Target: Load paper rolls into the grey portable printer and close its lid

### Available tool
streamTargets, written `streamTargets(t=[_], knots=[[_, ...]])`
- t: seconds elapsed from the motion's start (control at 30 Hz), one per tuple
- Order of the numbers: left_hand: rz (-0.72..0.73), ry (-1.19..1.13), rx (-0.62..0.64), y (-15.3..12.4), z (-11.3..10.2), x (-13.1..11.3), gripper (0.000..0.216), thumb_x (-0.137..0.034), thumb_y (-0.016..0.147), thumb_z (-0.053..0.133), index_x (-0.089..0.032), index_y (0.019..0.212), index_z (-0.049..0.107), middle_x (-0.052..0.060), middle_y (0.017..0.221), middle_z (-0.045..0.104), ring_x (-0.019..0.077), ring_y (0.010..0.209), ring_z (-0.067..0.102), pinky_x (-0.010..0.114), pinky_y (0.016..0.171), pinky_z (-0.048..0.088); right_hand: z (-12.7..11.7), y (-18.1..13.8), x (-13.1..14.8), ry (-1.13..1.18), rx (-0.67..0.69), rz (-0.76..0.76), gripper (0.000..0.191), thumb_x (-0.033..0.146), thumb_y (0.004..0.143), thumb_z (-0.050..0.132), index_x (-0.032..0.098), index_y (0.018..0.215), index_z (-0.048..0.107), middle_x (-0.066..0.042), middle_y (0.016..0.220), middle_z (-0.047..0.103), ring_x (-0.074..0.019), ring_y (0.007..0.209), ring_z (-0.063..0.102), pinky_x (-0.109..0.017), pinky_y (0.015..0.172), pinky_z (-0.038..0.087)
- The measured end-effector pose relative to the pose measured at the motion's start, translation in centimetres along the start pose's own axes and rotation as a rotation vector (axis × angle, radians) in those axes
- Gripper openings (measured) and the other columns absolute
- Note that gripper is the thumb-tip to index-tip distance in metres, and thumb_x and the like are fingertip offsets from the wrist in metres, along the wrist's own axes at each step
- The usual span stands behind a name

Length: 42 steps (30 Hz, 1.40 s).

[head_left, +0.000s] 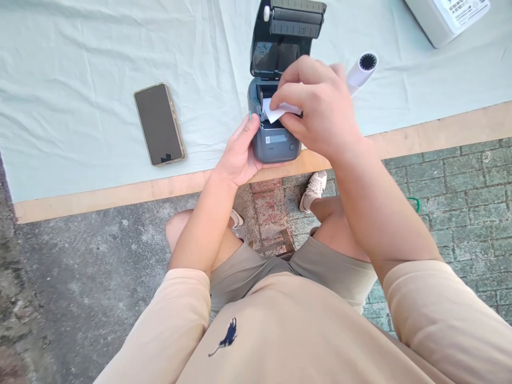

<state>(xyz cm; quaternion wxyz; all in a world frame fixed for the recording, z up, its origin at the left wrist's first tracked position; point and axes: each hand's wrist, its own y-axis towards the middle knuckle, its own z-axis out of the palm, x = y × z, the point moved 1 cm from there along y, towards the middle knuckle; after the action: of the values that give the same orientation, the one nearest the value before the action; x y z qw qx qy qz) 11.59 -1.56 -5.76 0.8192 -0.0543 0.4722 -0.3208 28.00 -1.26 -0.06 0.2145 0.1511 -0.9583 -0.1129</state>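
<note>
A small dark label printer (276, 148) stands at the table's near edge with its lid (260, 48) swung up and back. My left hand (239, 152) grips the printer's left side, thumb on the front corner and fingers under or behind the body. Over the open compartment, my right hand (316, 101) pinches the end of a white paper strip (276, 112) between thumb and fingers. The strip lies across the compartment toward the front slot. My right hand covers the right part of the compartment, so the rest of the paper is hidden.
A smartphone (159, 125) lies face up to the left on the pale cloth (80, 80). Right of the printer is a white cylindrical object (362, 69) with a dark round end. A white box-like device (448, 21) with a label sits at the far right. The wooden table edge (440, 127) runs in front.
</note>
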Motion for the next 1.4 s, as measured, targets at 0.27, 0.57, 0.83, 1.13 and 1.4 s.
streamTargets(t=[0.27,0.57,0.83,1.13,1.4], knots=[[0.015,-0.005,0.068,-0.4,-0.5,-0.5,0.036,-0.048,0.092,0.065,-0.025,0.12,0.064,0.005,0.129,0.075,0.0367,0.139,0.062,0.054,0.107,0.061,0.3,-1.5,0.3,0.07,-0.072,-0.166,0.023,0.04,0.1,0.056,0.034,0.089,0.075,0.0,0.096,0.077,-0.0305,0.108,0.066,-0.055,0.097,0.041],[0.122,0.12,0.093,-0.4,-0.4,0.1,0.047,-0.027,0.079,0.073,-0.026,0.123,0.058,0.001,0.125,0.074,0.0316,0.137,0.064,0.051,0.107,0.062,0.3,-1.1,-1.0,0.449,-0.589,-0.011,0.022,0.041,0.091,0.055,0.032,0.111,0.054,-0.005,0.124,0.058,-0.0274,0.12,0.061,-0.04,0.086,0.054],[0.052,0.093,0.074,-1.2,0.3,-0.9,0.054,-0.025,0.067,0.082,-0.026,0.116,0.058,0.005,0.13,0.073,0.0355,0.142,0.06,0.051,0.11,0.06,0.3,-0.9,-1.2,0.619,-0.421,0.174,0.03,0.031,0.096,0.035,0.033,0.125,0.043,-0.009,0.14,0.057,-0.0256,0.124,0.064,-0.044,0.103,0.053],[0.107,0.103,0.148,0.3,-1.2,0.2,0.068,-0.034,0.065,0.088,-0.029,0.125,0.055,0.007,0.127,0.071,0.0403,0.136,0.062,0.048,0.089,0.068,1.9,-1.3,-2.4,1.041,0.08,0.211,0.07,0.039,0.073,0.082,0.036,0.133,0.044,-0.003,0.146,0.059,-0.0268,0.128,0.062,-0.04,0.097,0.061],[0.02,-0.003,0.123,0.9,-0.8,-0.4,0.046,-0.055,0.096,0.039,-0.021,0.114,0.064,0.008,0.125,0.072,0.038,0.151,0.049,0.057,0.106,0.06,1.7,-1.4,-2.5,1.098,0.091,0.274,0.066,0.03,0.076,0.084,0.039,0.132,0.049,0.002,0.13,0.064,-0.0235,0.126,0.061,-0.037,0.099,0.062]])
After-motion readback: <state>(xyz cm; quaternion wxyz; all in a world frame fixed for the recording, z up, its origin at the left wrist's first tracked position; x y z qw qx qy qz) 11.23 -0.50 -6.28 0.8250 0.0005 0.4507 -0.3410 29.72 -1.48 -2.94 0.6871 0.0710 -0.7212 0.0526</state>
